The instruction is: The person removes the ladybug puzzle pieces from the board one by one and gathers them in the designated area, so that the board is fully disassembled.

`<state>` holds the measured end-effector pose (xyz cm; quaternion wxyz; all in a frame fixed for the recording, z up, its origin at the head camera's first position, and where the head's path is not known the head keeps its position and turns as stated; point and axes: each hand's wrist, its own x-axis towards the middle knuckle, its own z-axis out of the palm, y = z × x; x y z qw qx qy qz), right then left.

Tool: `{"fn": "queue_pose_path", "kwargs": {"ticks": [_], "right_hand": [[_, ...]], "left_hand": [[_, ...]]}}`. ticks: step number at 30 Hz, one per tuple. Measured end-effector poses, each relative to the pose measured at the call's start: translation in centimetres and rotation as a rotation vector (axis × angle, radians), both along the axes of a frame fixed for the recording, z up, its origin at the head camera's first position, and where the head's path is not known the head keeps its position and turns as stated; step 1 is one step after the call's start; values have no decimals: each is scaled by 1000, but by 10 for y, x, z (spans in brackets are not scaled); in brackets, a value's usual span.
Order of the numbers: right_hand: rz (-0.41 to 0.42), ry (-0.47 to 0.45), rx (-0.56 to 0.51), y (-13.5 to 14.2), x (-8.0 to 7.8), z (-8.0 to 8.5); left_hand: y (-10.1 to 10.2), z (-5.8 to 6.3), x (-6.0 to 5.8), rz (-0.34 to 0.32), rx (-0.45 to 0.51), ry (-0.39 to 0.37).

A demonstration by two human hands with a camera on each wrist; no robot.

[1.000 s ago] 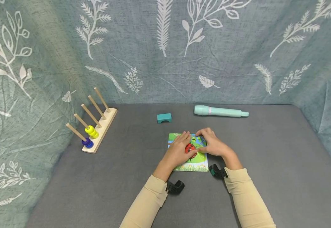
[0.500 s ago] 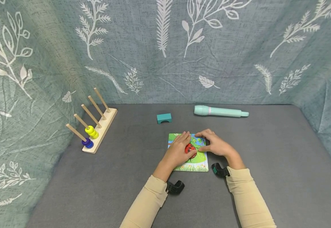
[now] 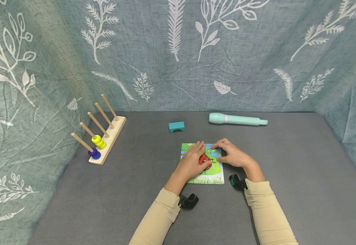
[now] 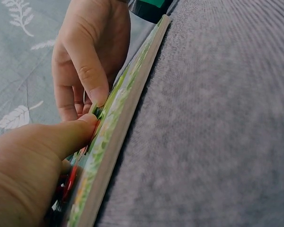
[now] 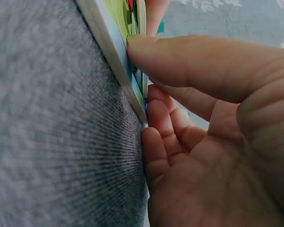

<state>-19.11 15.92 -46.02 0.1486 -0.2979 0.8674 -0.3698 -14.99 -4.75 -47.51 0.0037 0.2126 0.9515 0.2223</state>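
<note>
Home or lab, can't tell. Looks like a curtained-off nook: leafy drapes (image 3: 178,73) on three sides of a gray counter (image 3: 119,194).

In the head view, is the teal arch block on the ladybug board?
No, the teal arch block lies beyond the ladybug board, apart from it.

1 left hand (image 3: 192,164) and 1 right hand (image 3: 234,156), 2 sleeves (image 3: 156,216), 2 wrist cameras (image 3: 189,201). 1 table (image 3: 288,163) carries 1 puzzle (image 3: 211,179) with 1 ladybird (image 3: 204,158), 1 block (image 3: 176,126), 1 tube (image 3: 242,120) and 1 rack (image 3: 111,136), and 1 backdrop (image 3: 178,92) hangs behind. The rack has 5 pegs (image 3: 109,107), 2 of those loaded, with seemingly 3 yellow rings (image 3: 98,141) and 2 blue rings (image 3: 94,154), packed too tightly to count surely.
</note>
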Motion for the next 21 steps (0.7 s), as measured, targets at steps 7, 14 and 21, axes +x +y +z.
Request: {"fn": "queue_pose_path", "kwargs": {"ticks": [7, 14, 21], "right_hand": [[-124, -36, -53, 11, -2, 0], [-246, 17, -13, 52, -3, 7], [-320, 0, 46, 104, -1, 16]], "left_hand": [[2, -1, 1, 15, 19, 4], [3, -1, 1, 16, 40, 7], [1, -1, 0, 27, 47, 23]]}}
